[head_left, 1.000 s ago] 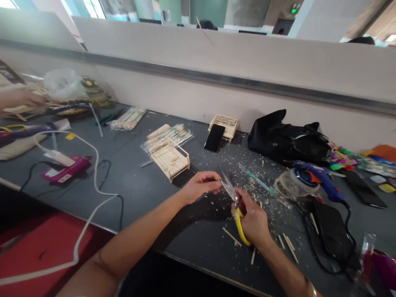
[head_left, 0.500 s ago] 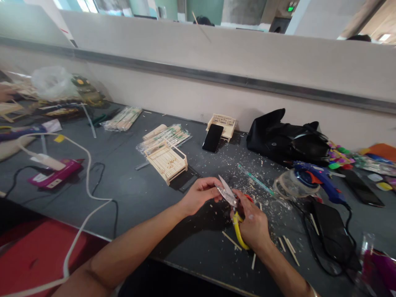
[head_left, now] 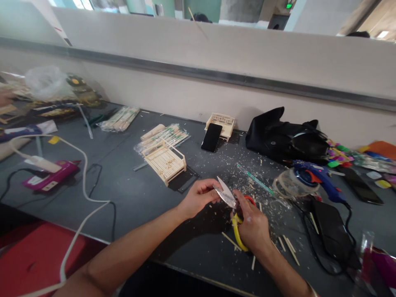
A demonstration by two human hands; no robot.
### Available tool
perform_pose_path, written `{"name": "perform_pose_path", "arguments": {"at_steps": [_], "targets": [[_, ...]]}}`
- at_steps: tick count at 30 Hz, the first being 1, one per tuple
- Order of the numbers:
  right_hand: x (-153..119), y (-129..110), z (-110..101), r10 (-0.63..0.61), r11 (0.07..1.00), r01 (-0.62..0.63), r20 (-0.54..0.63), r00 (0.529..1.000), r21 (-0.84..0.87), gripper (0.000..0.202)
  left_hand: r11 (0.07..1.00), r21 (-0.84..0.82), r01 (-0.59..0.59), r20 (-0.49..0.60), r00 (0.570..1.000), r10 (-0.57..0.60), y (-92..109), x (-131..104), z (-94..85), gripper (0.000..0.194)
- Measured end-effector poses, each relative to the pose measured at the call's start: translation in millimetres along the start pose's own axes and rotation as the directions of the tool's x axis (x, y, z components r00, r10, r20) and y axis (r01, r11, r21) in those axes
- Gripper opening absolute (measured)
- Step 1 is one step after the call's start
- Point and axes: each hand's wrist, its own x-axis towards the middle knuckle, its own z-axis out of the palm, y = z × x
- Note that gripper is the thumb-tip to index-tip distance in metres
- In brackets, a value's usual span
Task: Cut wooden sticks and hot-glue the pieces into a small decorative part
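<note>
My right hand (head_left: 253, 225) is wrapped round the yellow and orange handles of a pair of scissors (head_left: 237, 233), whose blades point up and left, slightly apart. At the blades, my left hand (head_left: 199, 198) has its thumb and fingers pinched together; what they hold is too small to make out. Small pale scraps lie on the dark table around both hands. Beyond my left hand stands a small bamboo-stick model (head_left: 165, 161). A phone (head_left: 211, 137) leans on a second small wooden model (head_left: 225, 123).
Right of my hands are a blue glue gun (head_left: 323, 181), a clear round container (head_left: 286, 185), a black power bank (head_left: 332, 231) with cables and a black bag (head_left: 284, 138). Bagged sticks (head_left: 119, 119) and a purple power strip (head_left: 51, 176) lie left. Another person's hand (head_left: 5, 95) shows far left.
The view has shifted slightly. The scissor blades look a little wider apart, and both hands remain in nearly the same place over the table.
</note>
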Motion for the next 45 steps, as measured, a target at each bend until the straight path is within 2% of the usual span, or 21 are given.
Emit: {"name": "perform_pose_path", "arguments": {"at_steps": [12,16,22,25,29,32,37,42,45], "targets": [[-2,-1,2,0.065,0.994,-0.068,0.048,0.997,0.083,0.045,0.998,0.061,0.000,-0.027,1.000,0.002,2,-1,0.1,0.044],[0,-1,3,0.161,0.975,-0.170,0.069,0.984,0.144,0.038,0.996,0.089,-0.019,-0.005,1.000,0.019,4,0,0.8,0.042],[9,9,1,0.327,0.910,-0.303,-0.040,0.944,0.282,0.028,0.996,0.081,-0.021,-0.031,0.999,0.023,3,3,-4.1,0.037],[12,12,-1,0.333,0.912,-0.297,-0.087,0.939,0.283,0.030,0.975,0.220,-0.017,-0.005,1.000,0.018,7,8,-12.4,0.032],[12,13,0,0.333,0.913,-0.295,-0.096,0.938,0.283,0.030,0.817,0.575,-0.047,0.004,0.998,0.055,18,18,-33.0,0.016],[13,13,-1,0.341,0.906,-0.303,-0.088,0.936,0.294,0.029,0.691,0.722,-0.028,0.019,1.000,0.021,23,26,-50.1,0.005],[15,11,-4,0.340,0.903,-0.300,-0.084,0.936,0.308,0.031,0.557,0.829,-0.056,0.061,0.998,0.009,24,30,-65.2,0.007],[16,9,-5,0.353,0.889,-0.317,-0.052,0.934,0.330,0.033,0.463,0.881,-0.095,0.117,0.993,-0.019,23,29,-69.0,0.011],[16,8,-5,0.357,0.883,-0.323,-0.041,0.933,0.342,0.033,0.376,0.920,-0.111,0.137,0.990,-0.044,23,28,-69.0,0.015]]}}
